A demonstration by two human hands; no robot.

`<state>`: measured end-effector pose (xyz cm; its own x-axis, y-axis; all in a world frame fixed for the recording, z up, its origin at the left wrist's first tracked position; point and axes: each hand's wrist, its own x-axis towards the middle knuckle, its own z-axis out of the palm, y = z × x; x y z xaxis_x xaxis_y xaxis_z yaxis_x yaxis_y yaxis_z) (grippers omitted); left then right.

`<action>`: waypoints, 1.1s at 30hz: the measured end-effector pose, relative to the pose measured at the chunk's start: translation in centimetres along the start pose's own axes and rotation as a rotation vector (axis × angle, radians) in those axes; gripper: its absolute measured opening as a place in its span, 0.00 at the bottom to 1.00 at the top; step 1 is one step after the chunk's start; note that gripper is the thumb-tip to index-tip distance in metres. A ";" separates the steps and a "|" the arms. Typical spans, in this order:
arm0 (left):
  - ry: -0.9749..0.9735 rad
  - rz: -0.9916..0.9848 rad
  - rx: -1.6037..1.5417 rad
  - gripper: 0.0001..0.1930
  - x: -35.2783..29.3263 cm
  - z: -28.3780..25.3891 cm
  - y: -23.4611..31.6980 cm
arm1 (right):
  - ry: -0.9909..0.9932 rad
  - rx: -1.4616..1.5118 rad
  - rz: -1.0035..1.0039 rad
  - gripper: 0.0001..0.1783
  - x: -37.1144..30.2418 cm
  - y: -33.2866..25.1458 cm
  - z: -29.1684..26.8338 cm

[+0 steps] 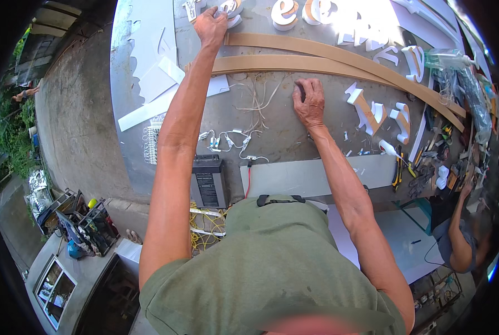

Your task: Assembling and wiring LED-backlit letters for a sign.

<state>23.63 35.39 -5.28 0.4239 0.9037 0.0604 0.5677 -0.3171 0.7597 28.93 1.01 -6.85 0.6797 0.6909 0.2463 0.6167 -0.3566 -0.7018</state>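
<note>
At the table's far side, my left hand (211,28) is closed at the edge of a white raised letter (234,21) with a tan face. Another such letter (191,10) stands just left of its fingers. My right hand (309,103) rests on the grey tabletop (283,131), nearer to me, with its fingers curled in. A dark gap shows between thumb and fingers, and I cannot make out what is in it, if anything. Long tan strips (283,61) lie across the table beyond the right hand. Several thin pale strands (255,103) lie between my arms.
White letters (367,111) lie to the right. A string of small light modules (227,140) and a dark battery (207,183) sit near me. Hand tools (399,170) and a bottle (388,148) crowd the right edge. White sheets (154,84) are at left. Another person (459,240) is at lower right.
</note>
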 end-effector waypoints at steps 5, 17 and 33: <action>0.103 0.104 0.069 0.40 -2.0 -0.2 0.1 | 0.005 -0.006 -0.014 0.12 0.1 -0.1 0.1; 0.003 0.138 0.070 0.43 -3.3 -0.2 0.6 | 0.008 -0.016 -0.014 0.12 0.0 0.0 0.1; -0.094 0.226 -0.009 0.21 -6.6 5.0 6.0 | 0.072 -0.066 0.060 0.17 13.4 -2.5 -0.3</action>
<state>27.80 26.11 -4.41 0.6035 0.7792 0.1691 0.4448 -0.5050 0.7397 36.61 10.94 -1.56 0.7414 0.6209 0.2545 0.5973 -0.4378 -0.6720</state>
